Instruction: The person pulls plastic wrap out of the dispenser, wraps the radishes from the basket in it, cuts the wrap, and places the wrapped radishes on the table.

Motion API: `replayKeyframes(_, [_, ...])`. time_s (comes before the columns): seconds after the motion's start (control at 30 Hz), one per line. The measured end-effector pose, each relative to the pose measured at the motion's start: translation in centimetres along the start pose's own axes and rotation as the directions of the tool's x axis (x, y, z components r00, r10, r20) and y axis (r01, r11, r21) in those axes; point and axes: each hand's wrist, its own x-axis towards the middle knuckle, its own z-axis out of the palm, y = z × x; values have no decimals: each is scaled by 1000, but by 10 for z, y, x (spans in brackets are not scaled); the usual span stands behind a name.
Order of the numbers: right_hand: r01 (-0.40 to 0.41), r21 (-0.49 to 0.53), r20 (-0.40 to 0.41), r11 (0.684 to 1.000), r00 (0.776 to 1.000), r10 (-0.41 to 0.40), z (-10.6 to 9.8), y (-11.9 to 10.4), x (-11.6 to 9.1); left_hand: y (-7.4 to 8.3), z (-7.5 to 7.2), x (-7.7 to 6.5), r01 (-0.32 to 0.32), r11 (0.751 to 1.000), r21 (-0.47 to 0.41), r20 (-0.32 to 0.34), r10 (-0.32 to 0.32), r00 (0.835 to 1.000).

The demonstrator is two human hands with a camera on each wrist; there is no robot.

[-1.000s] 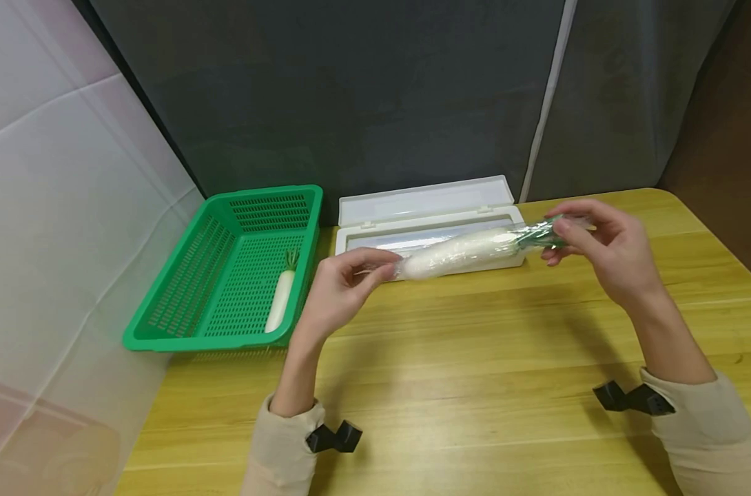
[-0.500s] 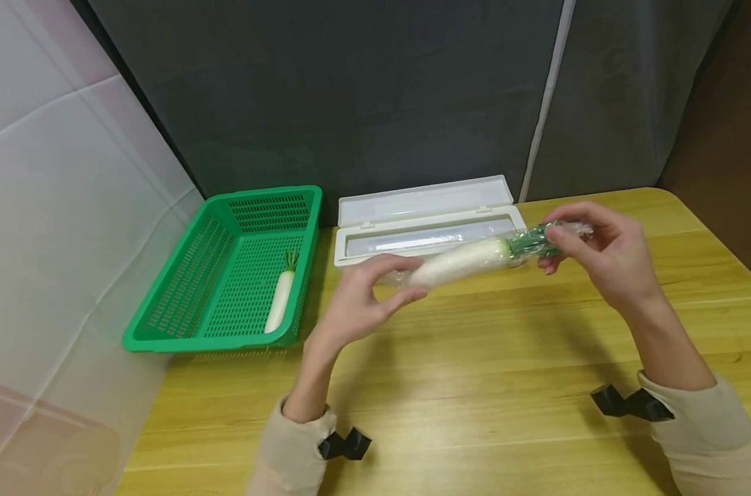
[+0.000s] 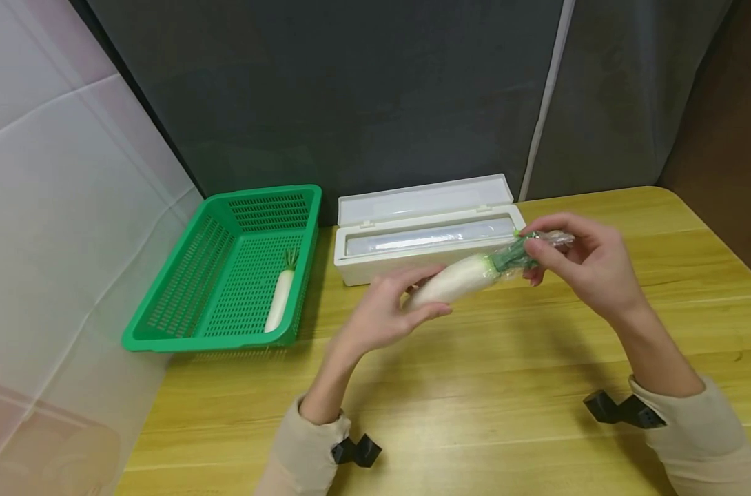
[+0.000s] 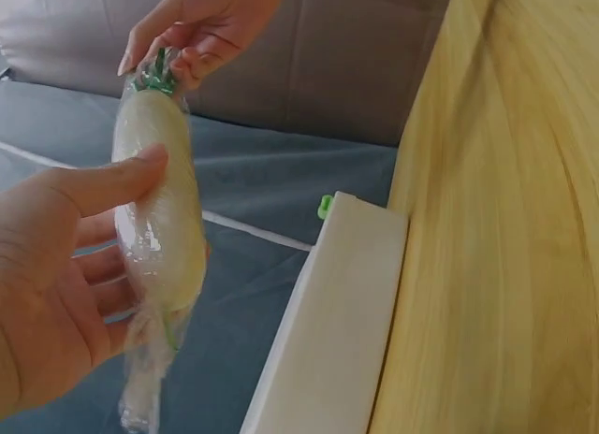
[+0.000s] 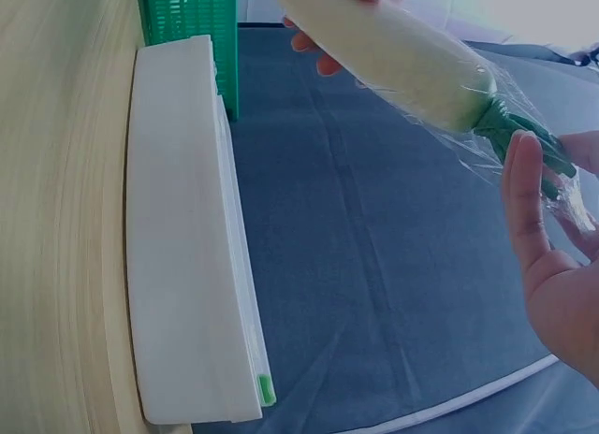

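A white radish (image 3: pixel 459 281) with green tops, wrapped in clear plastic film, is held above the table between both hands. My left hand (image 3: pixel 391 310) grips its lower body, thumb on one side and fingers on the other. My right hand (image 3: pixel 589 265) pinches the wrapped green leaves (image 5: pixel 515 135) at the other end. A loose twisted tail of film (image 4: pixel 145 378) hangs below the radish in the left wrist view. Behind the hands stands a white cling film box (image 3: pixel 425 241), its lid raised and a film roll inside.
A green plastic basket (image 3: pixel 211 342) stands at the left, with another small white radish (image 3: pixel 280 300) lying inside along its right side. The wooden table (image 3: pixel 475 413) runs up to a dark grey curtain (image 3: pixel 351 103) at the back.
The left hand has slid from the film's twisted end onto the radish's body. Both hands have brought the radish nearer and lower, baring the box behind it.
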Motion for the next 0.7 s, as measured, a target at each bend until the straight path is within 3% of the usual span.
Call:
replayKeyframes(0.2, [-21,-33,-7,999,1000,21,0,-3,0,0,4,1,-38,999,34,-76,40,996])
replayKeyframes(0.43, [-24,87,29,996,999,21,3,-2,0,1,7,0,-77,996,41,-167,83,982])
replayKeyframes(0.7, [-17,180,96,983,995,-1,11,8,-1,3,13,2,-71,996,-62,-279,51,959])
